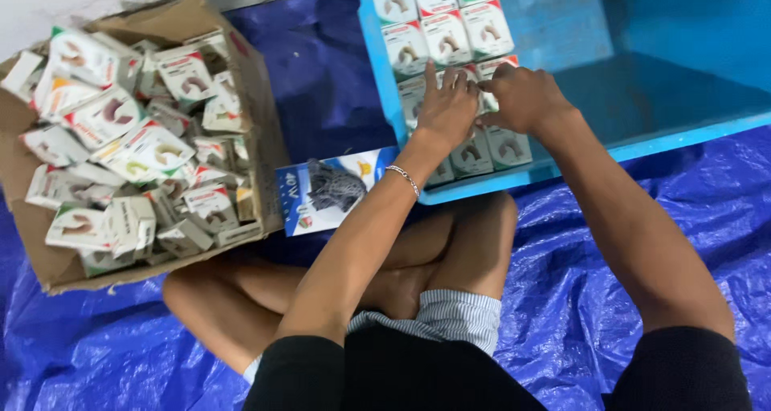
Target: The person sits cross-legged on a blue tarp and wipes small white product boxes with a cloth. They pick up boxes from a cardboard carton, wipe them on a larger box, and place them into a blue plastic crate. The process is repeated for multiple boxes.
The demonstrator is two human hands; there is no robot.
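Seated cross-legged on the blue tarp [562,299], you press both hands flat on small white boxes [474,150] in the blue crate [377,66]: left hand [446,110] and right hand [522,98] spread, fingers open, gripping nothing. Keep the row under your fingertips square against the finished rows beyond. Left of your fingers, the cardboard carton [257,98] holds loose boxes.

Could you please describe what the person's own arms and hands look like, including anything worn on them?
Both arms are bare from short black sleeves down to the fingers. The left hand has a thin silver chain bracelet around its wrist. The right hand shows no ring, watch or glove. No marks or tattoos can be made out on either arm.
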